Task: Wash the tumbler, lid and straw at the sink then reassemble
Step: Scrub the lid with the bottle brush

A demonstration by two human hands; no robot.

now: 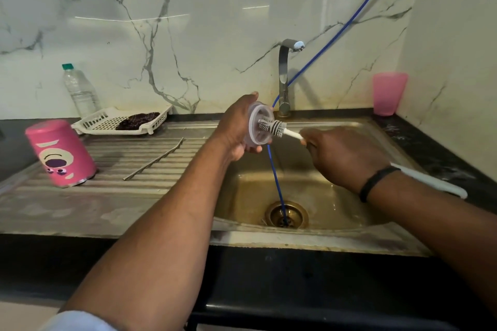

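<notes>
scrubbing the lid over the sink

nearest, the sink [317,239] lies under both hands, so drips fall into the basin. a blue hose [274,174] runs down into its drain. the right hand [347,158] is closed round the white handle of a brush [271,128], fingers curled, and the handle's far end sticks out past the wrist. the bristle head is pushed against the inner face of the lid [259,126]. the left hand [236,131] grips the lid by its rim, fingers wrapped behind, turning its underside toward the brush, probably to brace it against the scrubbing.

further left, the straw [153,159] lies on the ribbed drainboard, apart from the hands. the tumbler [60,153] stands mouth down there too, likely to drain. reassembly looks not yet begun.

behind them sit a tray [91,123] with a dark cloth and a bottle [79,88]. the tap [285,75] shows no water running. a cup [387,93] stands at the far right.
</notes>
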